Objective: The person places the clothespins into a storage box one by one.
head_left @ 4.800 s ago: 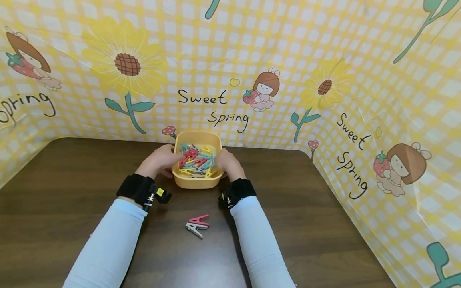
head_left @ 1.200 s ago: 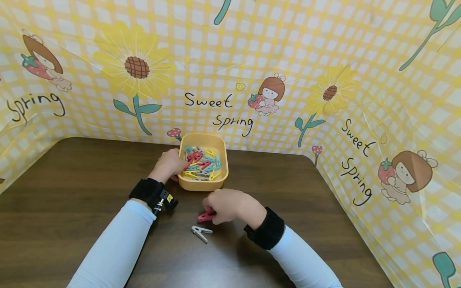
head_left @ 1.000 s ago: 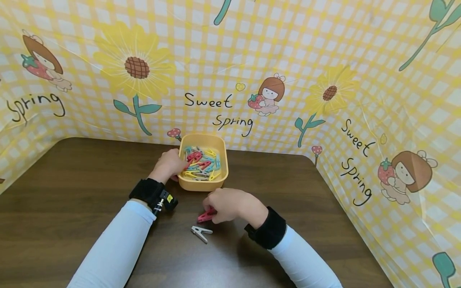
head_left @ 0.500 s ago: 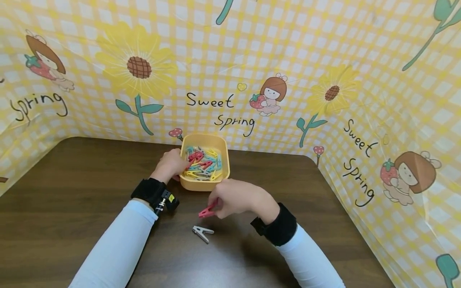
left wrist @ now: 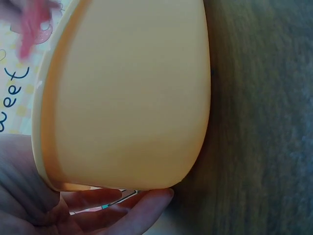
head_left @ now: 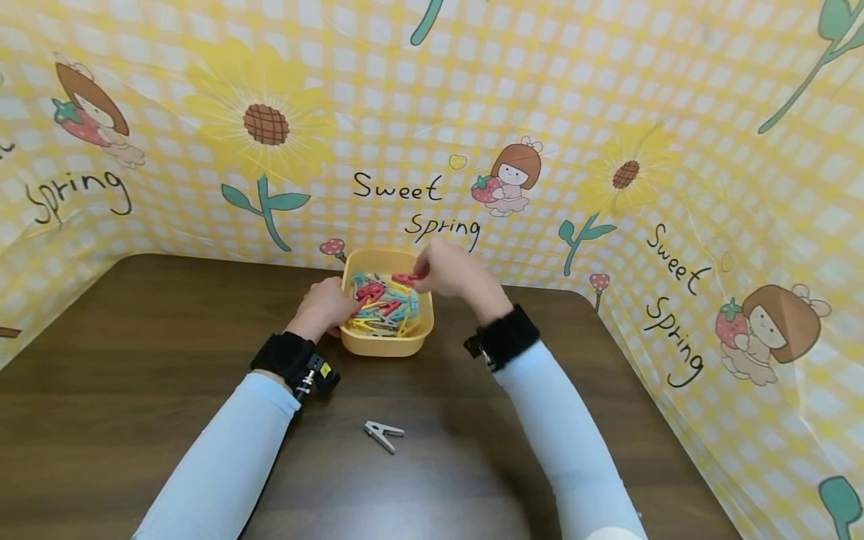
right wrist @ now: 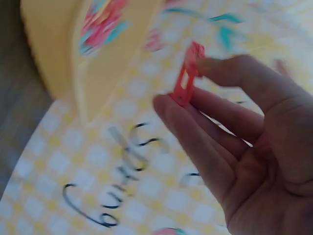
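My right hand (head_left: 451,271) pinches a red clothespin (head_left: 405,279) above the back right part of a yellow plastic box (head_left: 383,346). In the right wrist view the red clothespin (right wrist: 185,81) sits between thumb and fingertips, apart from the box. Red, yellow, blue and grey clothespins (head_left: 389,306) lie jumbled inside the box. At its left side my left hand (head_left: 320,306) grips the wall, thumb over the rim. The left wrist view shows fingers (left wrist: 146,205) against the outside of the box (left wrist: 127,98). One grey clothespin (head_left: 383,435) lies on the table in front.
The dark wooden table (head_left: 169,360) ends at the back against a yellow checked cloth (head_left: 405,97) printed with flowers and figures. This cloth also stands along the left and right sides, and the box is close to it.
The red clothespin, on the table beside the grey one at first, was picked up by my right hand and carried up and back over the box. My left hand stays at the box.
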